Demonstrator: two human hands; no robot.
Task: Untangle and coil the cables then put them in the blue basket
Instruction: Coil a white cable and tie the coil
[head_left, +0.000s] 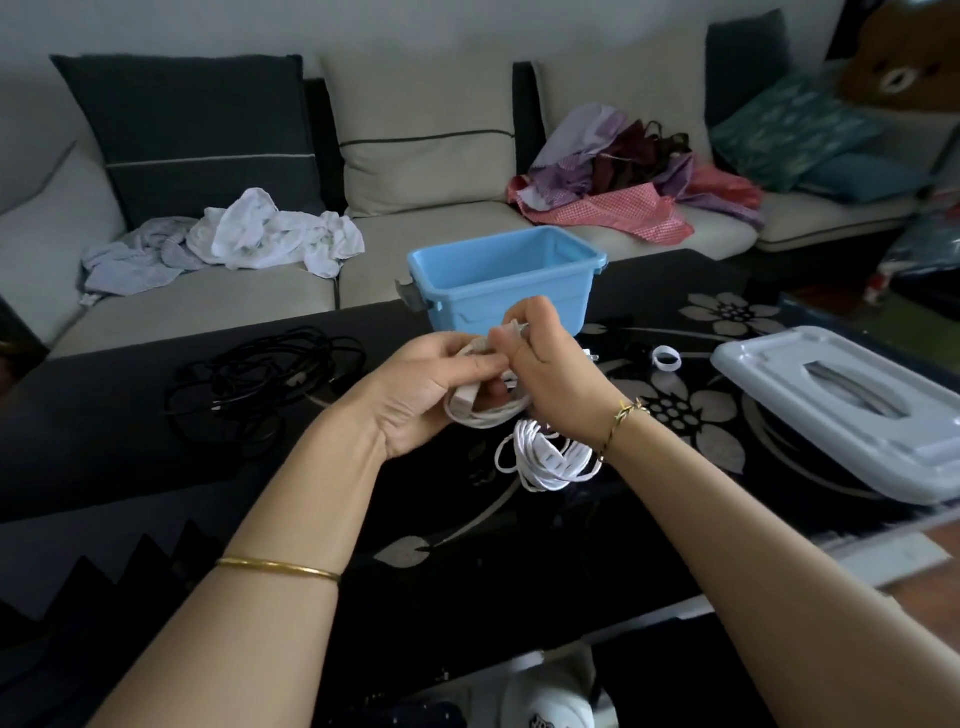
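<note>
My left hand (431, 387) grips a small coil of white cable (488, 410) above the dark table. My right hand (545, 364) pinches the end of that same cable between thumb and fingers, close against my left fingers. A second white cable (545, 457), loosely coiled, lies on the table just under my right wrist. A tangled black cable (260, 379) rests on the table to the left. The blue basket (504, 280) stands open at the table's far edge, right behind my hands, and looks empty.
A grey-white lid (852, 410) lies on the table at the right. A small white ring (666, 358) sits near it. Behind the flower-patterned table (691, 415) runs a sofa with white clothes (270, 234) and purple-red clothes (623, 176).
</note>
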